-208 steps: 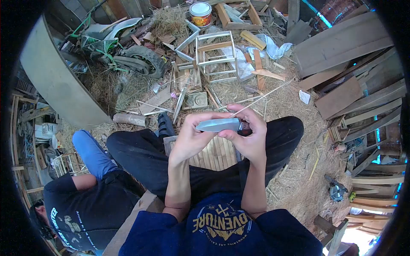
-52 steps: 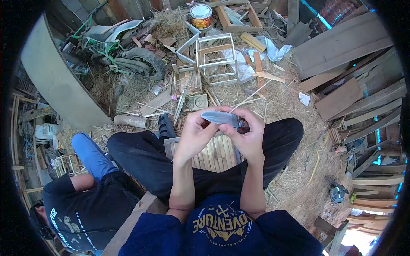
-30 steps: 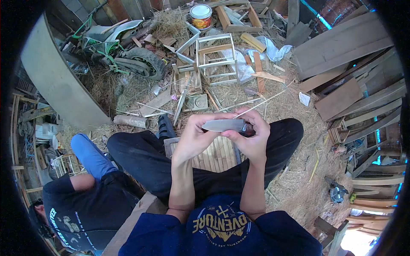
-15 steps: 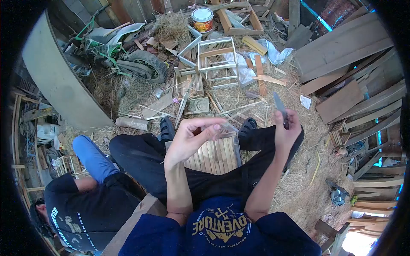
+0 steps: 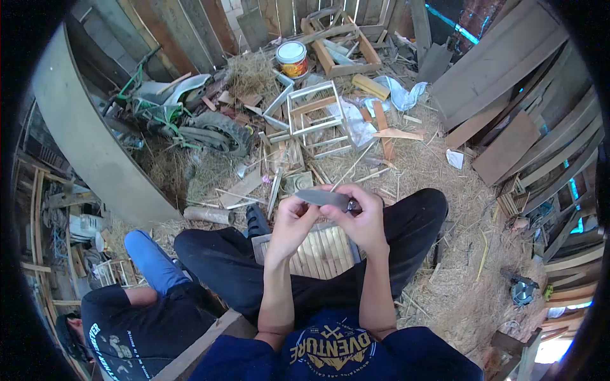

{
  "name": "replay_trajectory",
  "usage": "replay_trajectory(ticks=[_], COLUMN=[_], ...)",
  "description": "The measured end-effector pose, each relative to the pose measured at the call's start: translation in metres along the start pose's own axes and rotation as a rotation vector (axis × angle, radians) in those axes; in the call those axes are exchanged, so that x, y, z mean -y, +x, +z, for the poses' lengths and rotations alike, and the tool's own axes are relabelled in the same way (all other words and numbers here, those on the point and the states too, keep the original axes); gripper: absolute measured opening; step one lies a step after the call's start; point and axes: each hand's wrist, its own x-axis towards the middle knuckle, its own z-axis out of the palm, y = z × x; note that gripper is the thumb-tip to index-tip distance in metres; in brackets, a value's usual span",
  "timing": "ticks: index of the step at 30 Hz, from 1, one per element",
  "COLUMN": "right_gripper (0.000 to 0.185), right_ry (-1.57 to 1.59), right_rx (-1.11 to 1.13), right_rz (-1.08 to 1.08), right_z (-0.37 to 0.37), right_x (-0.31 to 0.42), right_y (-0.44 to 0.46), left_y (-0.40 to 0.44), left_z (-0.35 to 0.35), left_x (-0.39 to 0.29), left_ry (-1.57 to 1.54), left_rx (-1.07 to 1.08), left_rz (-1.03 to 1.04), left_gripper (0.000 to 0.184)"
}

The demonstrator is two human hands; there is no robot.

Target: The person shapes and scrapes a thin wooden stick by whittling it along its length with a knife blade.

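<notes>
My right hand [image 5: 362,214] is closed on the dark handle of a knife, whose broad grey blade [image 5: 323,198] points left across both hands. My left hand [image 5: 293,219] is closed just under the blade tip, its fingers pinching the near end of a thin wooden stick [image 5: 351,169]. The stick slants up and to the right from behind the blade. Below my hands, between my legs, lies a slatted wooden panel [image 5: 318,255] with a grey frame.
Another person [image 5: 140,324] sits at the lower left beside a wooden beam [image 5: 197,346]. Ahead are a white wooden frame [image 5: 318,120], a paint bucket [image 5: 292,60] and a motorbike [image 5: 190,120]. A circular saw [image 5: 522,292] lies at the right.
Half a second ago my hands were apart, with the knife raised at the right; now they are together again at the stick. The view has tilted up a little.
</notes>
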Motion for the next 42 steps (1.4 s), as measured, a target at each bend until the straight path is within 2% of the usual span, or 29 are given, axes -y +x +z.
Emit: replay_trajectory(ticks=[3,7,10,16,19,22,26,30,33,35,38,39,42], right_gripper=[0.041,0.041,0.041,0.044,0.042,0.039,0.039,0.038,0.035,0.034,0.033,0.033,0.031], right_ry=[0.005,0.091,0.03,0.031,0.04,-0.014,-0.025,-0.09,-0.027,0.039,-0.111,-0.086,-0.086], right_rx=[-0.064,-0.038,-0.06,-0.191,-0.272,-0.382,-0.459,-0.472,-0.779,-0.905,-0.924,-0.906,-0.894], right_rz=[-0.022,-0.057,-0.113,-0.156,-0.078,-0.099,-0.051,0.018,0.186,0.345,0.439,0.42,0.313], right_z=[-0.008,-0.024,-0.041,-0.077,-0.101,-0.119,-0.139,-0.155,-0.166,-0.198,-0.218,-0.219,-0.209], right_x=[0.005,0.004,0.007,0.007,0.005,-0.014,-0.027,-0.027,-0.065,-0.062,-0.081,-0.077,-0.063], right_y=[-0.001,-0.001,-0.004,-0.015,-0.026,-0.036,-0.041,-0.043,-0.045,-0.055,-0.074,-0.075,-0.066], left_y=[-0.003,-0.005,-0.009,-0.008,-0.007,-0.001,0.009,0.024,0.026,0.027,0.038,0.048,0.075], left_z=[0.008,0.019,0.038,0.076,0.099,0.115,0.146,0.149,0.154,0.128,0.123,0.127,0.162], left_x=[-0.005,-0.019,-0.03,-0.03,-0.025,-0.011,-0.012,0.009,-0.009,0.004,0.01,0.012,0.022], left_ry=[0.011,0.046,0.073,0.138,0.171,0.198,0.228,0.228,0.166,0.211,0.184,0.1,-0.023], left_rx=[0.034,0.095,0.102,0.147,0.185,0.214,0.199,0.243,0.229,0.262,0.277,0.295,0.323], left_rz=[0.017,-0.005,0.015,-0.033,-0.026,-0.004,-0.114,-0.142,-0.224,-0.24,-0.208,-0.284,-0.267], left_gripper=[0.03,0.032,0.036,0.029,0.027,0.023,0.017,0.018,0.019,0.023,0.024,0.024,0.022])
